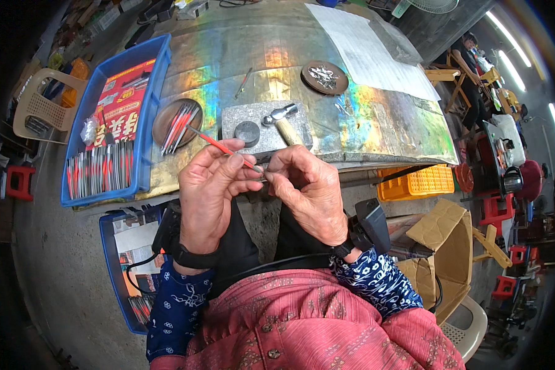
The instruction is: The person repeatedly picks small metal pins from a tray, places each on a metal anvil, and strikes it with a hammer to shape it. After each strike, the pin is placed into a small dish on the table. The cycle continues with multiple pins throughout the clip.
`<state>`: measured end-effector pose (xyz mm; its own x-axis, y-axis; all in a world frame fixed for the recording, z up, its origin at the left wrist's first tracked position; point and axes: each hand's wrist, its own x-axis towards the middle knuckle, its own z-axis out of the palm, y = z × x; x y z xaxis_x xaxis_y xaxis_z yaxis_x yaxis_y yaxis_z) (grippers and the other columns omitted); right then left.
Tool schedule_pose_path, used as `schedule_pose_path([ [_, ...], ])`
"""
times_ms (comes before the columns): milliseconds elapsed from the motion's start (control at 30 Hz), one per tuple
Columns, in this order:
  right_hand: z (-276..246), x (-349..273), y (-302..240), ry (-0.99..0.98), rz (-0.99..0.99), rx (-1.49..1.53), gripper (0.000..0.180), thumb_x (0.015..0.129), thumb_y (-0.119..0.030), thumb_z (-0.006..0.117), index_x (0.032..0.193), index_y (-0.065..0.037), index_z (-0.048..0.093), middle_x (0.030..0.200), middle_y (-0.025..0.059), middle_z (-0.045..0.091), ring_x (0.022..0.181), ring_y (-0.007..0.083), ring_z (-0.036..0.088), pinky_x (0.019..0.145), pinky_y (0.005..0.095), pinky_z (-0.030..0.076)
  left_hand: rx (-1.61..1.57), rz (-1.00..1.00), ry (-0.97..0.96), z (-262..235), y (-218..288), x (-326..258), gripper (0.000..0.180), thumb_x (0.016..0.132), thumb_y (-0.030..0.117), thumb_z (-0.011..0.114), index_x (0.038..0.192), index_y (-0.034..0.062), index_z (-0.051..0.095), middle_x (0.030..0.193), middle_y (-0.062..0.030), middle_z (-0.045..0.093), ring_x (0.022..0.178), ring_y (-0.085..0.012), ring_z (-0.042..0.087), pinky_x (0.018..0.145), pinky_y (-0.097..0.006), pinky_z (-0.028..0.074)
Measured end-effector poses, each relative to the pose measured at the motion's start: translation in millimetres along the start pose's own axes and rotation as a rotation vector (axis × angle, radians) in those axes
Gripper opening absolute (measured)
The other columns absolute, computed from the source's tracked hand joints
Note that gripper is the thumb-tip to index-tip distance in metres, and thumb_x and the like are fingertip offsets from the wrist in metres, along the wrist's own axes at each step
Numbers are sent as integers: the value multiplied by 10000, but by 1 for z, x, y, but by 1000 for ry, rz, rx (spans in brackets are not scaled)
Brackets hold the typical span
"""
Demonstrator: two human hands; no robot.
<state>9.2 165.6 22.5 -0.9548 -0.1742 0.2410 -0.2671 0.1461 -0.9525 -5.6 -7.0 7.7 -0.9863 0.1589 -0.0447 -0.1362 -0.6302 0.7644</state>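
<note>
A slim red stick with a grey far end (219,145) is pinched between the thumb and fingers of my left hand (213,185), in front of the table's edge. My right hand (308,194) meets its near end, thumb and forefinger pressed together on something too small to make out. Just beyond my hands, a grey stone block (228,115) carries a hammer with a pale wooden handle (287,132) and a round dark disc (247,133). On the left, a brown plate (160,126) holds several similar red and grey sticks (180,128).
A blue tray (143,117) at the left holds rows of sticks and red printed sheets. Farther back stand a brown plate of small silvery pieces (324,78), a thin stick (243,82) and a white sheet (376,61). An open cardboard box (453,246) is beside me.
</note>
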Motion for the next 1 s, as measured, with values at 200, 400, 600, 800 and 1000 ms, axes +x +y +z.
schedule_pose_path([
  [200, 5, 0, 1, 49, -55, -57, 84, 880, 47, 601, 957, 20, 585, 808, 7, 587, 697, 57, 584, 626, 206, 488, 106, 88, 35, 6, -5, -3, 253, 937, 52, 599, 1155, -73, 566, 946, -158, 675, 808, -203, 689, 678, -296, 604],
  [400, 7, -3, -1, 129, -161, -267, 77, 863, 7, 649, 928, 9, 608, 754, 33, 587, 641, 88, 567, 587, 231, 462, -6, 62, 30, 2, -7, -4, 234, 938, 50, 598, 1139, -68, 576, 956, -159, 675, 811, -200, 686, 697, -308, 602],
  [600, 8, -1, 2, 118, -313, -423, 80, 830, -7, 670, 885, -9, 612, 725, 102, 571, 588, 234, 541, 541, 313, 433, -13, 39, 43, -3, -10, -7, 216, 940, 55, 598, 1124, -58, 588, 950, -154, 676, 803, -196, 686, 698, -307, 600],
  [800, 18, 5, 6, 141, -285, -419, 88, 836, 13, 661, 894, -11, 600, 726, 108, 561, 592, 248, 558, 548, 326, 442, 79, 69, 104, -2, -10, -2, 199, 940, 60, 601, 1100, -57, 594, 942, -147, 679, 779, -173, 680, 683, -276, 591],
  [1000, 18, 15, 8, 158, -290, -476, 102, 825, -7, 686, 896, -10, 612, 765, 133, 598, 645, 278, 603, 574, 344, 467, 96, 85, 82, -5, -8, 10, 173, 953, 48, 569, 1094, -52, 575, 935, -140, 671, 778, -172, 678, 685, -281, 595],
])
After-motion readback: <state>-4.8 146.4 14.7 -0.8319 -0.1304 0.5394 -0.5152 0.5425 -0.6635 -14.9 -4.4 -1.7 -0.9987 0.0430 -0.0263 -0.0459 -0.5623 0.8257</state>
